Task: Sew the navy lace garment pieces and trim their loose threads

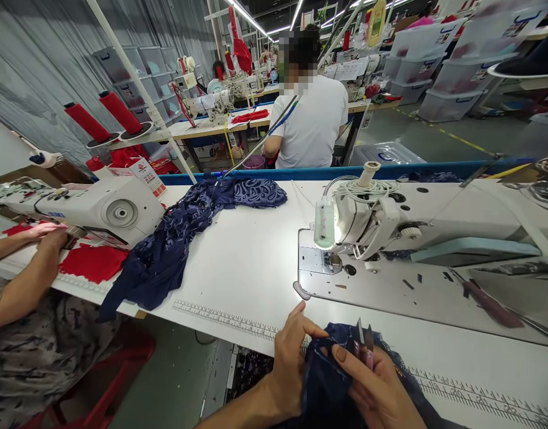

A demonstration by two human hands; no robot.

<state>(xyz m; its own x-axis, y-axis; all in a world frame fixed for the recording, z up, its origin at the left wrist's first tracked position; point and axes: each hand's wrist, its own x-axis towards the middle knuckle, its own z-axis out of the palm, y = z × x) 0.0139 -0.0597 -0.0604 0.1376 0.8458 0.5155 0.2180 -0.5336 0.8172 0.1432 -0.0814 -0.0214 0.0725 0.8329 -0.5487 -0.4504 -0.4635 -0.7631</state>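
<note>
On my feed, the right hand (383, 381) is curled closed around a pair of snips (369, 357), blades parted and pointing up, while its thumb presses the edge of a dark blue cloth (325, 384). The left hand (289, 354) is mostly closed too, its fingertips pinching that same edge just beside the right thumb. The cloth lies at the near edge of the table (251, 256), partly on it and partly hanging below, over the printed ruler (224, 317).

My first worry is the blades: they stand bare beside the bunched folds, so a careless turn of the right wrist could nick the cloth or a left fingertip. The edge looks frayed, and tugging could pull more threads loose. The hanging part's weight might also drag it out of that small pinch.

Farther out, the sewing machine (367, 217) has dark scraps (408, 285) on its bed, which could cling to the cloth if it slid across. To the left, a blue pile (170, 238) reaches close to the red fabric (93, 262) by a co-worker's hand (52, 229); a snag there could mix them.
</note>
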